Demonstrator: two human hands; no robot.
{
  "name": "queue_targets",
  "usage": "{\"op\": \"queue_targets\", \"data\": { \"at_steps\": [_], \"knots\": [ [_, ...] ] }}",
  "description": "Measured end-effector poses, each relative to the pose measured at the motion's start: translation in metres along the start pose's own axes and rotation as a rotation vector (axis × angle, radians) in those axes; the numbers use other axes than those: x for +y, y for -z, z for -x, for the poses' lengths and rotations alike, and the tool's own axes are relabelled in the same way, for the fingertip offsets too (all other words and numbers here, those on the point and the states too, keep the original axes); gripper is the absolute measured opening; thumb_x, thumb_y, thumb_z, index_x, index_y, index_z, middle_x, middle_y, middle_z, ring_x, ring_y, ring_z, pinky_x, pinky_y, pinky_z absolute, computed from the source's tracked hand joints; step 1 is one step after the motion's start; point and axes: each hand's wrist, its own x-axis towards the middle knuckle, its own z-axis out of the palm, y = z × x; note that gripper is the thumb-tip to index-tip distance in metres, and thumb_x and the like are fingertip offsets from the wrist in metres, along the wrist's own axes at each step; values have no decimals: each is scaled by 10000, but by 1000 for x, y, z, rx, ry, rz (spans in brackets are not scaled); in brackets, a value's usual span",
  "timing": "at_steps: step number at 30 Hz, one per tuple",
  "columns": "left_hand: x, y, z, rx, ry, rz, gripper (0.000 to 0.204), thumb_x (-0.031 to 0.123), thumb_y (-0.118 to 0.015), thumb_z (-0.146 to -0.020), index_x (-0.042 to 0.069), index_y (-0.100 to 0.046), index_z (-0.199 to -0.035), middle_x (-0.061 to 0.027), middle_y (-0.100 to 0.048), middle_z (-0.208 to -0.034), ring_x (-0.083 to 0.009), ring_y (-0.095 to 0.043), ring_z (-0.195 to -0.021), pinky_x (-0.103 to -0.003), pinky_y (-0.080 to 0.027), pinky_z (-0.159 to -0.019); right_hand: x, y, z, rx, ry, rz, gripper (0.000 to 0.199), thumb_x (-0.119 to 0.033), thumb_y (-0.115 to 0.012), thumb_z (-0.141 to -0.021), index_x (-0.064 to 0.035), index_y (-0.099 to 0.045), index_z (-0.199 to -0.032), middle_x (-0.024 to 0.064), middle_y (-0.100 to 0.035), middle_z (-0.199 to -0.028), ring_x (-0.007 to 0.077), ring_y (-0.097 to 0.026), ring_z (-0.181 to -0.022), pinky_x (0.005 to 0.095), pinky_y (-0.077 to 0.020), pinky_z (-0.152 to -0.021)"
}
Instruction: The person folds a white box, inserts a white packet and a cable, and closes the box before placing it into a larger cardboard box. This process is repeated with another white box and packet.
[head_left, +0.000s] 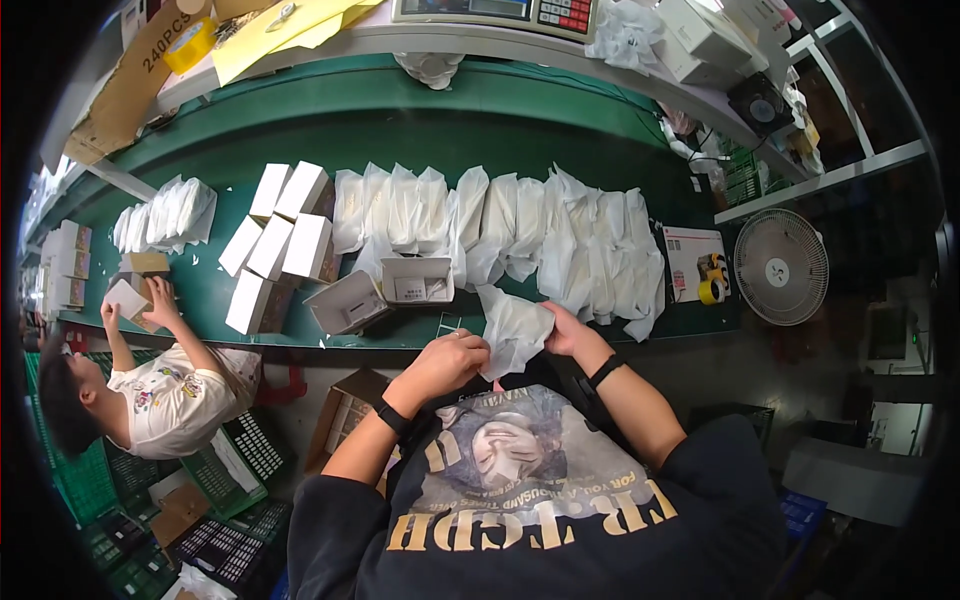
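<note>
A long green conveyor table [560,140] runs across the room, lined with white plastic pouches [560,240] and small white cardboard boxes [275,245]. At its near edge, the left hand [445,362] and right hand [568,332] both pinch one crumpled white plastic bag [512,330], fingers seemingly curled tight.

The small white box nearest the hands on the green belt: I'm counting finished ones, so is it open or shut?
Open. The white box shows its inside, flap up.
</note>
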Motion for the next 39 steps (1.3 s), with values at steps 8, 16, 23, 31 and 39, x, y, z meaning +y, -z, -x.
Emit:
{"op": "queue_targets", "data": {
  "at_steps": [8,16,23,31,39],
  "knots": [
    [0,-18,-23,-21,-13,-185,88,90,-684,-745,112,-643,-820,-30,-681,-1037,-265,-632,-941,-370,-518,-809,-14,14,-26,60,23,85,488,-426,-427,-983,-93,-618,-1284,110,-670,-1243,263,-636,-1157,426,-479,-1033],
    [-6,-9,-33,-106,-18,-457,92,167,-660,-748,129,-660,-832,-11,-633,-898,-221,-626,-882,-362,-524,-759,-4,6,56,457,410,930,374,-345,-524,-958,-81,-672,-1177,81,-698,-1079,265,-666,-987,381,-523,-888],
    [-3,2,-44,-106,-108,-429,122,168,-632,-776,148,-692,-880,-15,-610,-856,-213,-629,-866,-341,-532,-737,-17,-80,75,-200,1001,1738,330,-135,-630,-814,-53,-686,-1129,150,-710,-1009,338,-677,-943,424,-540,-788],
    [-9,19,-50,-78,-52,-497,118,190,-609,-811,158,-708,-869,-37,-630,-833,-221,-651,-849,-354,-537,-710,0,-74,76,93,700,2290,224,-86,-616,-776,-75,-693,-986,123,-672,-1035,358,-664,-937,464,-536,-775],
    [-2,34,-48,-109,114,-710,87,173,-618,-807,113,-682,-809,-44,-648,-807,-215,-675,-825,-350,-529,-700,-17,-63,128,336,1019,2304,83,-147,-697,-757,-76,-675,-794,106,-615,-904,303,-623,-921,430,-519,-774]
  ]
}}
